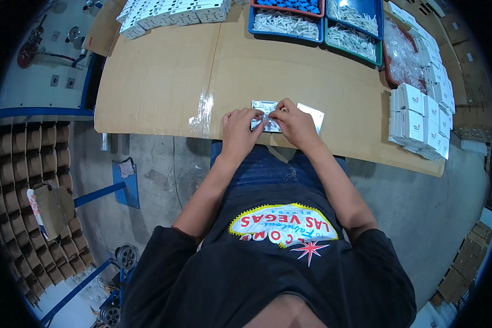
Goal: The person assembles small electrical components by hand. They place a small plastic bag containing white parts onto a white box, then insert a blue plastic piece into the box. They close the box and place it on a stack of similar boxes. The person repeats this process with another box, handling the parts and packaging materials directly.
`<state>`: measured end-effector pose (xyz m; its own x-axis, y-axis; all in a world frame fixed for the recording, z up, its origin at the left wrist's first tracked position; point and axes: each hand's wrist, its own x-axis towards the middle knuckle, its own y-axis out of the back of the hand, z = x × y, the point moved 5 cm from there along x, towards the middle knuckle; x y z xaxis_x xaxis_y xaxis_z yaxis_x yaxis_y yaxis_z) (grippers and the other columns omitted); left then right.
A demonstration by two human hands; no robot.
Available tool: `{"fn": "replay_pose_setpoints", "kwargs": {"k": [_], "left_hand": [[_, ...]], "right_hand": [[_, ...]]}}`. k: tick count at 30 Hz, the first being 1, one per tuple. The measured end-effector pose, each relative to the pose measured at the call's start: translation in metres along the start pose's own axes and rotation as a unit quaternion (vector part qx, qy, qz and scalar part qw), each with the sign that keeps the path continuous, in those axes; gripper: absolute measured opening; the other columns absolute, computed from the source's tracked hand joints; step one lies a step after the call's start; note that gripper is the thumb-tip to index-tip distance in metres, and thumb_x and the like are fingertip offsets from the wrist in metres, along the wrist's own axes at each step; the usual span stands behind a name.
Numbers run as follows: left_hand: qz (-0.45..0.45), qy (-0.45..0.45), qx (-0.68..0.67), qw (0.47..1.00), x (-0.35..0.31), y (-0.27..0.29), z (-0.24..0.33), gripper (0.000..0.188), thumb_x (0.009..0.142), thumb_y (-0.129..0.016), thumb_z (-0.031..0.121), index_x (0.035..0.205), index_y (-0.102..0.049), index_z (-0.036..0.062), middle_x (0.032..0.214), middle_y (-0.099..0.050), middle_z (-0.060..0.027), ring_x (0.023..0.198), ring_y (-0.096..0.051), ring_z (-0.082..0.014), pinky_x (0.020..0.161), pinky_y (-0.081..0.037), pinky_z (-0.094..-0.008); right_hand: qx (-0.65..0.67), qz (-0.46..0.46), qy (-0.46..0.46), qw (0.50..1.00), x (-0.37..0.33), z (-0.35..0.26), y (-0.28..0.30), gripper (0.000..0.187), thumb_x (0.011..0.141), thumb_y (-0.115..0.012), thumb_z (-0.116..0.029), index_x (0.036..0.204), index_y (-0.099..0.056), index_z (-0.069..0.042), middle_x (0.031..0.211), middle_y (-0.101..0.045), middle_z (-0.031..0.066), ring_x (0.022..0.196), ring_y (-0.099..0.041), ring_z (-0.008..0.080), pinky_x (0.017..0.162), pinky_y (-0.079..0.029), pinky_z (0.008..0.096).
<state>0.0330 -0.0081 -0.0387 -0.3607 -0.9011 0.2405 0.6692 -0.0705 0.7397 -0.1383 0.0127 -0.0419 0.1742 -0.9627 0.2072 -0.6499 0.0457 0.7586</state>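
Near the front edge of the cardboard-covered table, a white square plastic piece with dark fittings [264, 105] lies between my hands. My left hand [239, 131] comes at it from the left, with thumb and forefinger pinched over its middle. From the right, my right hand [295, 126] bends over the same piece, its fingertips closed close to the left ones. What the fingertips grip is small, and the fingers largely cover it. A plain flat white plate [312, 115] lies beside my right hand, partly under it.
White square units [172, 12] stand in rows at the far left. Trays of small white parts [287, 24] and blue parts [292, 4] sit at the back. A red tray holds clear plastic bags [402, 52]; stacked white boxes [415, 123] line the right edge. Cardboard [153, 82] covers the table.
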Motion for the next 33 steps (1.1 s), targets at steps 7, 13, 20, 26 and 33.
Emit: {"fn": "replay_pose_setpoints", "kwargs": {"k": [7,13,20,26,33], "left_hand": [[-0.004,-0.016,0.035,0.999,0.0,-0.003,-0.002,0.016,0.085,-0.079,0.023,0.094,-0.072,0.0107,0.092,-0.066,-0.0037,0.093,-0.063,-0.0262,0.091,-0.041,-0.041],[0.005,0.001,0.053,0.999,0.002,-0.005,0.003,0.016,0.084,-0.079,0.024,0.092,-0.072,0.0116,0.092,-0.066,-0.0035,0.093,-0.063,-0.0254,0.091,-0.041,-0.0403],[0.022,-0.002,0.035,0.999,0.001,-0.004,0.008,0.012,0.086,-0.076,0.02,0.094,-0.072,0.0122,0.093,-0.068,-0.0025,0.092,-0.064,-0.0253,0.09,-0.042,-0.0402],[0.021,-0.037,0.053,0.998,0.003,-0.007,0.007,0.013,0.087,-0.075,0.021,0.097,-0.072,0.0122,0.092,-0.07,-0.0023,0.092,-0.064,-0.0253,0.089,-0.042,-0.0409],[0.021,0.01,0.016,1.0,0.0,-0.01,0.005,0.017,0.085,-0.077,0.022,0.098,-0.073,0.0114,0.093,-0.071,-0.0022,0.092,-0.063,-0.0262,0.087,-0.042,-0.041]], "right_hand": [[-0.005,0.032,0.012,0.999,0.004,-0.002,0.001,0.012,0.089,-0.07,-0.009,0.099,-0.074,-0.014,0.096,-0.066,0.0023,0.077,-0.07,0.0259,0.064,-0.056,0.039],[-0.005,0.031,0.017,0.999,-0.002,0.001,0.001,0.012,0.088,-0.072,-0.012,0.1,-0.074,-0.012,0.096,-0.068,0.0032,0.076,-0.07,0.0269,0.065,-0.056,0.0388],[0.013,0.017,0.017,1.0,-0.01,0.003,0.005,0.013,0.089,-0.072,-0.015,0.101,-0.074,-0.011,0.095,-0.068,0.0046,0.079,-0.07,0.0276,0.066,-0.056,0.0396],[-0.009,0.015,-0.052,0.998,-0.004,0.002,0.001,0.009,0.088,-0.071,-0.015,0.095,-0.072,-0.01,0.096,-0.067,0.0054,0.081,-0.07,0.0284,0.067,-0.055,0.0418],[-0.046,0.02,-0.081,0.995,0.004,-0.004,0.002,0.008,0.088,-0.07,-0.015,0.09,-0.073,-0.008,0.095,-0.067,0.0062,0.081,-0.07,0.0288,0.066,-0.055,0.0434]]}}
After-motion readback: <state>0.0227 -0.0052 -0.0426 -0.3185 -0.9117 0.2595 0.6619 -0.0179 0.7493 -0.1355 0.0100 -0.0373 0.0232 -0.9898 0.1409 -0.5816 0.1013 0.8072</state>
